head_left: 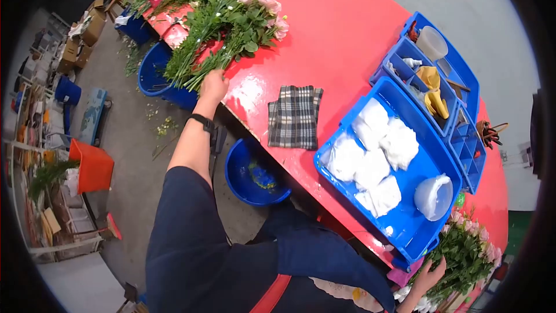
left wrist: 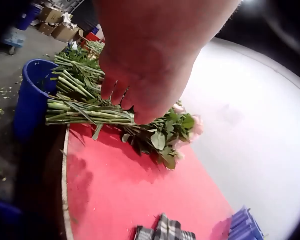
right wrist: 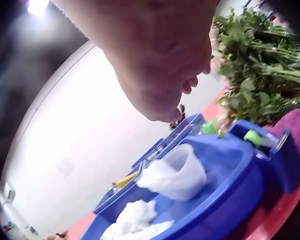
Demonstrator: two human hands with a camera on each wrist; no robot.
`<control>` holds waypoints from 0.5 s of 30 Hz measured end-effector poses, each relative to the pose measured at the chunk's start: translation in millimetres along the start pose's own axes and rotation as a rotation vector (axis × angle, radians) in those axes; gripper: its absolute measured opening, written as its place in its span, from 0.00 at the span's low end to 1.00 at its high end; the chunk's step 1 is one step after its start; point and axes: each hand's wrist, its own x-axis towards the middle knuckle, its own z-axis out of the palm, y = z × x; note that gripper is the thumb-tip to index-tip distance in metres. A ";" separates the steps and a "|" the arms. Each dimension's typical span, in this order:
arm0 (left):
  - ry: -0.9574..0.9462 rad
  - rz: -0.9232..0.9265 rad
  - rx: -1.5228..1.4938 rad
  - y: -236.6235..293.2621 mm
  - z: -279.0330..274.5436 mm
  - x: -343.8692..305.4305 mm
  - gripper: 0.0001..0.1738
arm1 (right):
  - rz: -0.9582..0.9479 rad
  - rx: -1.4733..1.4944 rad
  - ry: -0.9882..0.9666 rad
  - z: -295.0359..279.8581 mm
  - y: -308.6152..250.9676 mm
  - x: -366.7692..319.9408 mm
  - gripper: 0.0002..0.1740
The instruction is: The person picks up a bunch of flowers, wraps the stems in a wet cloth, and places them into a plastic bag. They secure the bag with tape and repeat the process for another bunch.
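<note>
Left hand (head_left: 214, 86) has its fingers curled over the cut ends of a bunch of pink roses with leafy green stems (head_left: 248, 33), gripping them, though the wrist itself hides part of the hold in its own camera. The blooms point away from that hand, and the bunch lies on the glossy red tabletop (head_left: 324, 35). Right hand (head_left: 428, 277) is held with fingers loosely bent and apart, just beside a second bunch of pale pink roses (head_left: 468, 255); whether its fingertips touch the leaves is hard to tell.

Just beside the left hand, a tall blue plastic bucket (head_left: 152, 72) stands below the table's edge. Between the hands, nearer the left, lies a folded dark plaid cloth (head_left: 293, 119). Next to the right hand is the near end of a deep blue plastic tray (head_left: 425, 153), holding crumpled white wads (head_left: 370, 167) and a translucent plastic cup (head_left: 434, 198) (with something white inside, too). Beyond that tray sits a blue compartment organiser (head_left: 468, 153) with yellow items in one section. A bright pink cloth (head_left: 399, 277) lies right by the right hand.
</note>
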 end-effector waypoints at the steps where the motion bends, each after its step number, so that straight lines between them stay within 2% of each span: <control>1: 0.052 0.005 0.046 0.0 8.3 16.9 0.23 | -0.028 0.003 -0.020 -6.9 -27.8 2.3 0.25; 2: 0.106 0.011 0.091 0.9 17.9 32.8 0.26 | -0.054 0.008 -0.038 -13.6 -56.8 5.0 0.25; 3: 0.093 -0.038 0.145 1.6 29.5 47.5 0.33 | -0.079 0.015 -0.056 -19.4 -80.6 6.5 0.25; 6: -0.026 -0.182 0.291 20.8 28.6 69.5 0.34 | -0.133 0.011 -0.112 -32.4 -126.9 7.6 0.25; 7: -0.026 -0.216 0.344 24.3 29.0 74.8 0.28 | -0.118 0.019 -0.130 -34.5 -138.4 6.7 0.25; 10: -0.005 -0.238 0.428 16.8 37.5 94.2 0.23 | -0.097 0.033 -0.160 -38.0 -162.4 3.7 0.25; 11: 0.084 -0.205 0.416 13.9 40.6 94.9 0.19 | -0.106 0.030 -0.160 -38.2 -167.1 2.7 0.25; 14: 0.245 -0.172 0.210 21.0 20.2 87.4 0.21 | -0.132 0.061 -0.158 -34.2 -177.4 3.8 0.25; 15: 0.367 -0.095 0.228 15.7 19.7 89.5 0.20 | -0.141 0.079 -0.154 -31.6 -181.4 4.9 0.25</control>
